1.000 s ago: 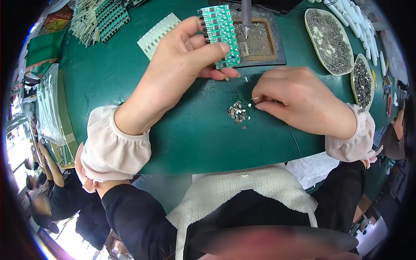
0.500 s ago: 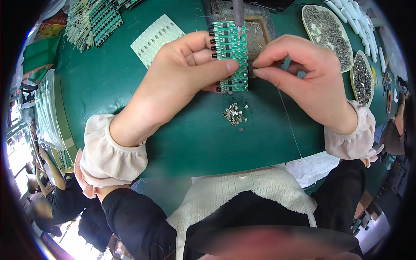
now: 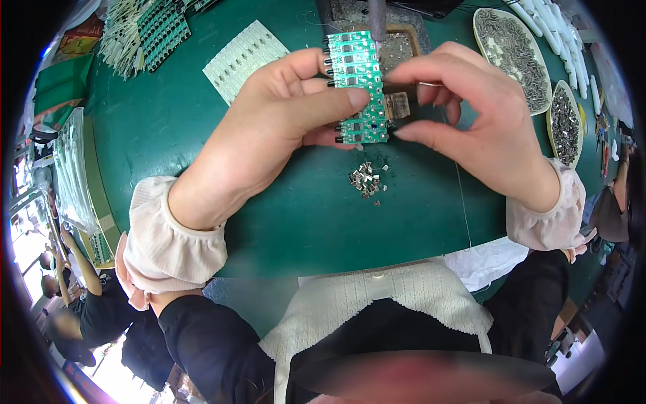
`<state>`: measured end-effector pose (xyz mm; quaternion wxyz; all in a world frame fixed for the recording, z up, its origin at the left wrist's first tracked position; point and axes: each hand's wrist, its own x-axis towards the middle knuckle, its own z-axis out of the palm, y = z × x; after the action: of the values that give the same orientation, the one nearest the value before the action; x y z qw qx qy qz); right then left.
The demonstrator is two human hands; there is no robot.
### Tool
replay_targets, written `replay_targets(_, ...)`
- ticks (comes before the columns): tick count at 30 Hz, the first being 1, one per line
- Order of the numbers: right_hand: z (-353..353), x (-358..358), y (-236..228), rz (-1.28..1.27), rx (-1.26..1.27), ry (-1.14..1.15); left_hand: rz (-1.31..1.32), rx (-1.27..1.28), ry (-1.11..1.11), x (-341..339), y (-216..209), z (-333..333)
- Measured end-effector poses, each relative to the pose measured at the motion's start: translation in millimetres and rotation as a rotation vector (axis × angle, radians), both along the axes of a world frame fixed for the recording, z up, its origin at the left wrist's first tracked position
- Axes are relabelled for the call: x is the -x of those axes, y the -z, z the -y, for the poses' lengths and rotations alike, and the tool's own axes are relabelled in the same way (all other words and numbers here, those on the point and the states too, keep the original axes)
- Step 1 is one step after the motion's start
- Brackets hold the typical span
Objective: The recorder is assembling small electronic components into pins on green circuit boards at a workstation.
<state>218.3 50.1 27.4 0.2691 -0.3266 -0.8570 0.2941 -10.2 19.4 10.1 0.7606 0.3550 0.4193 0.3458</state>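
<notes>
My left hand [image 3: 269, 121] grips a green circuit board panel [image 3: 355, 66] by its left side, thumb on top and fingers beneath. Small black parts stick out along the panel's left edge. Thumb and forefinger of my right hand [image 3: 471, 114] are spread apart beside the panel's right edge. A thin wire [image 3: 461, 192], which looks like solder, passes between this hand's fingers and trails down to the table's near edge. At the panel's far right corner is the soldering iron [image 3: 377, 21], its tip partly hidden. Small metal pieces [image 3: 365, 180] lie heaped below the panel.
A pale board panel [image 3: 243, 62] lies left of the soldering tray [image 3: 410, 42]. Two dishes of small metal parts, a larger dish [image 3: 511, 57] and a smaller dish [image 3: 565, 124], stand at right near white tubes [image 3: 548, 34]. Wired boards [image 3: 163, 35] occupy the far left.
My right thumb and forefinger have parted from their pinch. The panel has shifted slightly left relative to the iron's tip, uncovering a small brownish block beside its right edge.
</notes>
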Motion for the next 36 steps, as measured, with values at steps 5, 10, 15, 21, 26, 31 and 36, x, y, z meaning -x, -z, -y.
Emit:
replay_targets(5,-4.7,-2.5,5.0,0.054,-0.122,-0.048,-0.059,-0.038,-0.003,-4.0,-1.2,0.0)
replay_targets(10,-6.4,-2.5,1.1,0.022,-0.178,-0.067,-0.071,-0.103,-0.036,-5.2,-1.6,0.5)
replay_targets(15,-1.7,-5.4,0.6,-0.032,-0.197,-0.103,-0.015,-0.094,-0.005,-7.0,-7.4,5.8)
replay_targets(21,-4.3,-6.3,25.2,-0.168,-0.186,-0.149,-0.179,-0.087,-0.072,-12.9,-4.4,6.8)
replay_targets(26,-6.8,-6.1,23.0,-0.16,-0.166,-0.133,-0.175,-0.117,-0.095,-11.7,-1.7,5.3)
replay_targets(31,-8.2,-4.6,22.7,-0.133,0.01,-0.189,-0.166,-0.12,-0.096,-11.1,2.9,5.0)
replay_targets(36,-9.3,-10.3,7.2,-0.057,0.244,-0.155,-0.159,-0.141,-0.099,-8.9,5.1,6.7)
